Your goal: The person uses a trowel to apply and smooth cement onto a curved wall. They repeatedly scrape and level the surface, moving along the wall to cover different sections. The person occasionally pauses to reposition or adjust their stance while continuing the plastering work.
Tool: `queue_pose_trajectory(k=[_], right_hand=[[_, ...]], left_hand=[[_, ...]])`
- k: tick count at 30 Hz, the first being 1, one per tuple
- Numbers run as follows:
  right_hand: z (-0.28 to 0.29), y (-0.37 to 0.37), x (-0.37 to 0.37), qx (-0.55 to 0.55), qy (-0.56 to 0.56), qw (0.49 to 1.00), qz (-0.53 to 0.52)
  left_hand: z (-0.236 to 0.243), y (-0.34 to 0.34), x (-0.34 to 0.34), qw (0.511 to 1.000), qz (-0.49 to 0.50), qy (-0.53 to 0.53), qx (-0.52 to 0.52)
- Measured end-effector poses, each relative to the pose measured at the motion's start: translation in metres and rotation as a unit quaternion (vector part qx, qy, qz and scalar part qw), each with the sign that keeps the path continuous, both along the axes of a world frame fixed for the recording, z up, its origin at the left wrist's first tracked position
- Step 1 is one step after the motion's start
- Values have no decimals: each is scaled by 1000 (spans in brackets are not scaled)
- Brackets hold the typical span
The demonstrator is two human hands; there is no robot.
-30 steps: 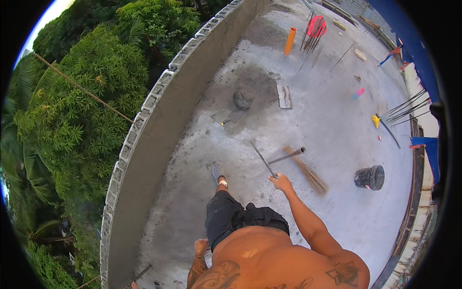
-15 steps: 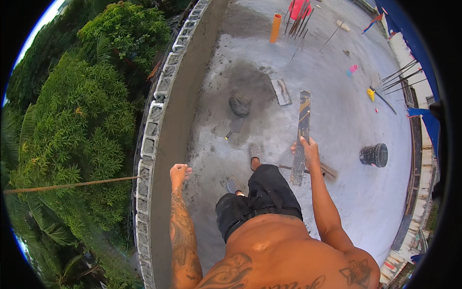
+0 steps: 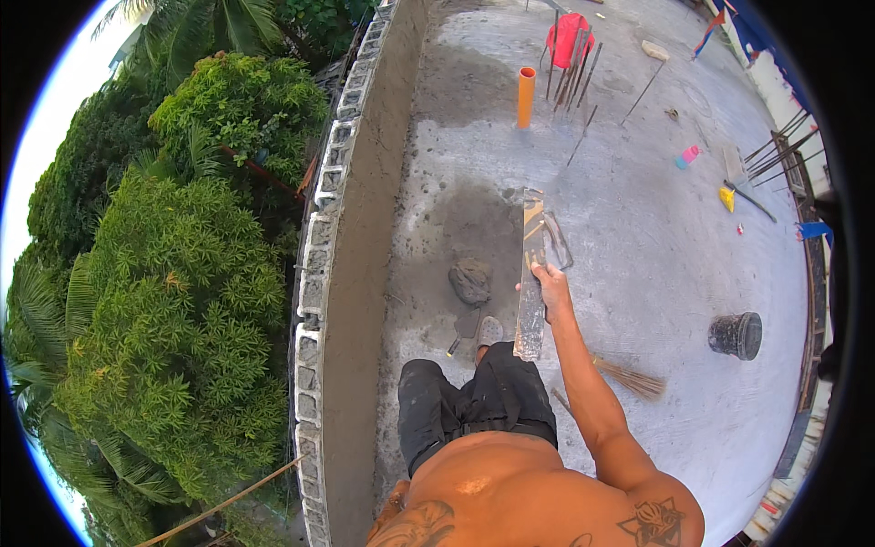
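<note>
Far below my head camera I count one grey concrete slab spreading to the right. Several tree crowns fill the left; they overlap, so I can't count them. Between them runs one hollow-block wall, its inner face plastered and its top row showing open cells.

I make out one pair of black shorts on the person wearing the rig. In front of them is the one long, narrow board, held roughly upright in my view, its lower end overlapping the shorts and its face streaked dark. One right hand grips it near the middle, thumb on the near face and fingers wrapped behind. Of the left hand I get only a piece beside the torso; whether its fingers are open or closed I can't tell.

One stick broom lies beyond the right forearm, partly covered by it, with one dark bucket on its side farther right. One orange pipe stands at the far end, beside a cluster of steel rods too bunched to count.

Smaller, I see one mortar lump left of the board, one flat float partly behind it, one shoe, one trowel just beside that shoe, and one pink-and-blue bottle.
</note>
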State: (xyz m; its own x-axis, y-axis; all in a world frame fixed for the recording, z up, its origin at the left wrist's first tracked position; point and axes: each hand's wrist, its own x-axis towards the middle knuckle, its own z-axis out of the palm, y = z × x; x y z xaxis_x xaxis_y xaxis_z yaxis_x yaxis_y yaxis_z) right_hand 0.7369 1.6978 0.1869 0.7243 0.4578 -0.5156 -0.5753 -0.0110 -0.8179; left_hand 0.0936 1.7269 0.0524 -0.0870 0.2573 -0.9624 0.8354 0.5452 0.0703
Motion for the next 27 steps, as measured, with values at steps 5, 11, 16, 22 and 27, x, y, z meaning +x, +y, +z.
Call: queue_pose_trajectory(k=[5,11,16,22,27], right_hand=[[14,90,35,108,71,991,40],[1,176,125,110,32,993,20],[-79,205,240,-59,-51,996,-31],[-147,103,277,-368,-43,927,-59],[-161,49,241,-402,47,903,-144]], left_hand=[[-1,64,99,992,-63,-12,110],[-27,203,236,904,-352,63,234],[-30,409,416,958,-197,-81,191],[-1,624,601,930,-188,-228,216],[44,796,678,820,170,-272,473]])
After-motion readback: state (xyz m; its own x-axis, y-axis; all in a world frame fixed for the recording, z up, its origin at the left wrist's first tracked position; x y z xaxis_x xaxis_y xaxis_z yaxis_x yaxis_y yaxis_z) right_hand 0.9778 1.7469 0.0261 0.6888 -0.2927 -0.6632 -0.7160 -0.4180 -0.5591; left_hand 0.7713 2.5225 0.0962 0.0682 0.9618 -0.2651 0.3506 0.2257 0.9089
